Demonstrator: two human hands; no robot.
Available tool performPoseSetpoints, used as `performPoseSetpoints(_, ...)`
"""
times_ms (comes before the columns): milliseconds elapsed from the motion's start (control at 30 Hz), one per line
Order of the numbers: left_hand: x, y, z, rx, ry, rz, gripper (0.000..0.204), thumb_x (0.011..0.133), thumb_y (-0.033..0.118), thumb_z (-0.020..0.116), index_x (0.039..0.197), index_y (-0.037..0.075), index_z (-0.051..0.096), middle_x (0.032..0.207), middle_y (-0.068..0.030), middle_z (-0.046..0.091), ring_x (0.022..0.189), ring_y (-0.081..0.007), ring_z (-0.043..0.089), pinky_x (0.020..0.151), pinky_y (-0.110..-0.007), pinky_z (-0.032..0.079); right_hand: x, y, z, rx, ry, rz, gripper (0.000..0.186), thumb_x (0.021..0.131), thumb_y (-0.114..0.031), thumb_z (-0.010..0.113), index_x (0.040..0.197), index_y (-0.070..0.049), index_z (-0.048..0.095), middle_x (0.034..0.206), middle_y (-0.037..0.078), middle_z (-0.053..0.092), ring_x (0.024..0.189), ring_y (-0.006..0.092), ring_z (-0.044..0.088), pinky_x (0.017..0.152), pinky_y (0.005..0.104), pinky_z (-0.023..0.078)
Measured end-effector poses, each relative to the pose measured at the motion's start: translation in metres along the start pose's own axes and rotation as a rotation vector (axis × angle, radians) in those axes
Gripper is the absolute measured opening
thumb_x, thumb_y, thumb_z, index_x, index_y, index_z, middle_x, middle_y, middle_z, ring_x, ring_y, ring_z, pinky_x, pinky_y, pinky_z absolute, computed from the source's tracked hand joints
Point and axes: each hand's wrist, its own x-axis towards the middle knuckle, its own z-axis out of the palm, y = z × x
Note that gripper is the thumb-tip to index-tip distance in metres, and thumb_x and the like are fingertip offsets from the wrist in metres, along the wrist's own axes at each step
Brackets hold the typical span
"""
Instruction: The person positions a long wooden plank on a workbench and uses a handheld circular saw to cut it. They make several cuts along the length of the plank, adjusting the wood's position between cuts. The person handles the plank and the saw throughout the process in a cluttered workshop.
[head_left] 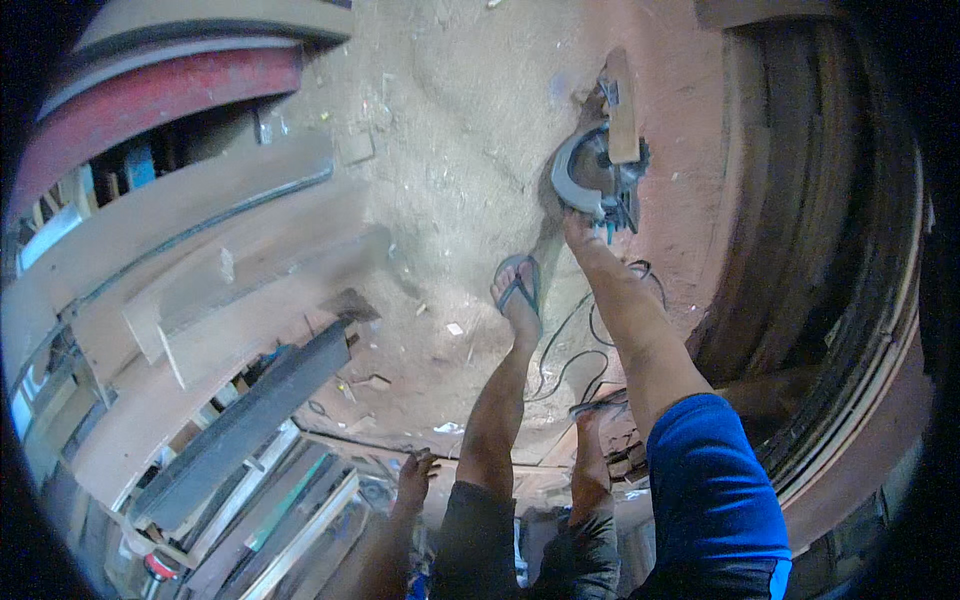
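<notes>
My right arm, in a blue sleeve, reaches forward over the floor. The right hand (582, 228) is closed round the rear of a circular saw (575, 180), which has a curved grey guard and a dark toothed blade. A flat tan strip (622, 110), apparently wood, lies against the saw's far side. Low at the left of my legs hangs my left hand (418, 470), fingers loosely bent and apart, with nothing seen in it. A dark cord (570, 350) loops over the floor behind the saw.
Stacked boards (230, 200) and a red curved-looking panel (200, 85) line the left. Long dark planks (800, 180) stand along the right. My sandalled foot (518, 283) is on the dusty floor (450, 150), among scraps. A dark grey beam (250, 420) juts in at lower left.
</notes>
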Motion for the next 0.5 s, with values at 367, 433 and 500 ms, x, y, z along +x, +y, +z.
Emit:
performPoseSetpoints(367,-0.065,0.134,0.030,0.452,0.023,0.711,0.035,0.103,0.026,0.068,0.127,0.000,0.069,0.110,-0.0123,0.074,0.100,-0.0201,0.072,0.086,-0.033,0.056,-0.422,0.079,-0.271,0.745,0.303,-0.070,0.071,0.098,-0.049,0.069,0.148,-0.001,0.054,0.128,0.030,0.069,0.115,0.0431,0.070,0.101,0.0464,0.055)
performPoseSetpoints(433,-0.075,0.166,0.057,0.532,-0.068,0.831,0.034,0.104,0.026,0.066,0.123,-0.001,0.071,0.107,-0.0124,0.075,0.101,-0.0192,0.071,0.089,-0.033,0.055,-0.479,0.088,-0.297,0.960,0.229,0.080,0.069,0.097,-0.050,0.070,0.143,0.001,0.060,0.124,0.029,0.071,0.114,0.0405,0.071,0.101,0.0451,0.055)
performPoseSetpoints(500,-0.078,0.182,0.082,0.333,-0.190,0.868,0.033,0.105,0.028,0.064,0.119,-0.001,0.072,0.106,-0.0121,0.075,0.103,-0.0206,0.071,0.089,-0.033,0.055,-0.560,0.076,-0.291,1.273,0.330,0.070,0.055,0.098,-0.044,0.072,0.132,-0.001,0.064,0.097,0.015,0.065,0.085,0.0252,0.063,0.077,0.0367,0.050)
